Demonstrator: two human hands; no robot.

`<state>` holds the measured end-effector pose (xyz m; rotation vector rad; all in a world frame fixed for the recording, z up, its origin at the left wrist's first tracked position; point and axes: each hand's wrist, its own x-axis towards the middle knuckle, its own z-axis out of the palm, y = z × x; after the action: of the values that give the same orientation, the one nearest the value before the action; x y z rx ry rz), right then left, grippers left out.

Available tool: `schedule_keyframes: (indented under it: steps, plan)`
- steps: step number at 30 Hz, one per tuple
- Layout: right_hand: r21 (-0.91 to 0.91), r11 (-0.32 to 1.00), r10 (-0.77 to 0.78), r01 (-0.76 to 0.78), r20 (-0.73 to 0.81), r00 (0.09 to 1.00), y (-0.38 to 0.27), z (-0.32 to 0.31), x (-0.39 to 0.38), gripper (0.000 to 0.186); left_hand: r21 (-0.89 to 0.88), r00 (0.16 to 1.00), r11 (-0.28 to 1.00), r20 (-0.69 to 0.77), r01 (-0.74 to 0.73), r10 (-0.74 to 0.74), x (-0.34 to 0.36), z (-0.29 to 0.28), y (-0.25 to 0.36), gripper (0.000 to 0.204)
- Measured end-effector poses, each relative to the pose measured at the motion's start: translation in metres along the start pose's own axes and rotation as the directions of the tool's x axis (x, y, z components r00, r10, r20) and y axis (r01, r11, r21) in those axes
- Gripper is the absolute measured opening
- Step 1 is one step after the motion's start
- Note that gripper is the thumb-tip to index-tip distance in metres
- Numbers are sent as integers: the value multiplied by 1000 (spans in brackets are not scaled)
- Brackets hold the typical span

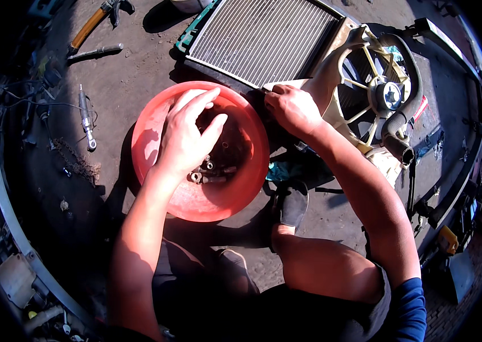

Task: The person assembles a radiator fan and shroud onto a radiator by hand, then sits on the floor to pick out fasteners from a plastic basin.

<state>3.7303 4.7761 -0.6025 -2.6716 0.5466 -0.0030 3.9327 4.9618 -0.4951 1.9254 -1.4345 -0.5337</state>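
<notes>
My left hand (190,128) hovers over a red plastic basin (170,202) holding several rusty nuts, bolts and small parts (201,175), its fingers apart and slightly bent. My right hand (289,105) is curled at the lower corner of a radiator (258,43), where a cream plastic fan shroud (329,85) meets it; what its fingertips hold is hidden. The fan (369,97) has a silver hub, and a thick dark hose (400,128) curves around its right side.
A wooden-handled hammer (90,28), a metal bar (96,52) and a ratchet-like tool (87,122) lie on the left of the dirty floor (127,68). Long metal frames (13,228) curve along both sides. My sandalled foot (289,202) stands just right of the basin.
</notes>
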Motion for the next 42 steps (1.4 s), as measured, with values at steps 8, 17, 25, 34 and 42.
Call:
schedule_keyframes:
  steps: [8,17,25,34,42]
  plan:
    - [-25,994,110,-108,106,988,-12,0,10,19,-309,895,903,-238,298,-377,-107,-89,-4,37]
    - [-65,993,97,-95,26,995,-16,-1,13,17,-333,895,909,-277,251,-348,-141,-101,-11,36]
    - [-102,992,81,-77,40,996,-21,-5,16,18,-441,889,874,-291,204,-354,-161,-121,-16,36]
    - [-311,911,341,-270,201,918,-45,-18,30,34,-468,892,868,-303,168,-336,-177,-124,-21,35]
    - [-420,883,357,-208,315,879,-48,-21,37,43,-456,880,867,-305,201,-365,-182,-132,-15,35]
